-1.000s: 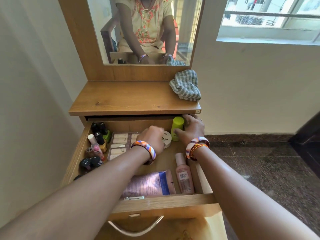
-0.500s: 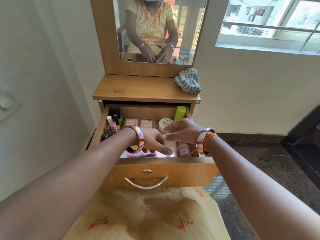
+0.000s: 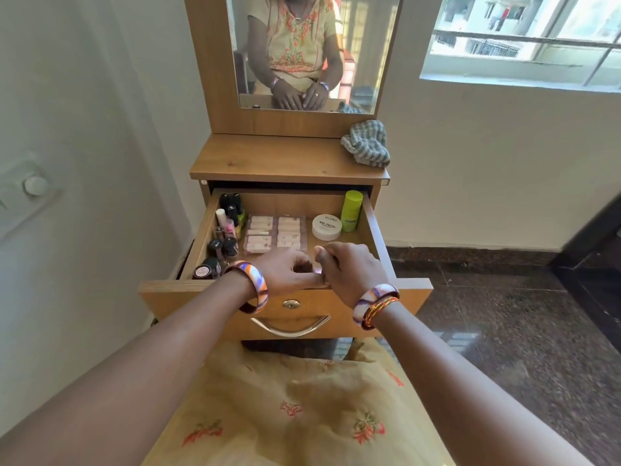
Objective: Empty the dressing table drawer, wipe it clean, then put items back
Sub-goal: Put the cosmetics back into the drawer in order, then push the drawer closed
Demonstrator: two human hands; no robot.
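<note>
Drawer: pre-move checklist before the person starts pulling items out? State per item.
1. Drawer pulled fully open: ok.
2. Items not yet removed: nail polish bottles, white jar, green bottle, sachet tray all inside: ok.
3. Dresser top has bare space for the items: ok.
4. Cloth ready on the dresser top, right rear: ok.
5. Left hand and right hand free: cannot tell; fingers curled close together over the drawer front, something pale between them.
6. Front of drawer contents: cannot tell, hidden by the hands.
</note>
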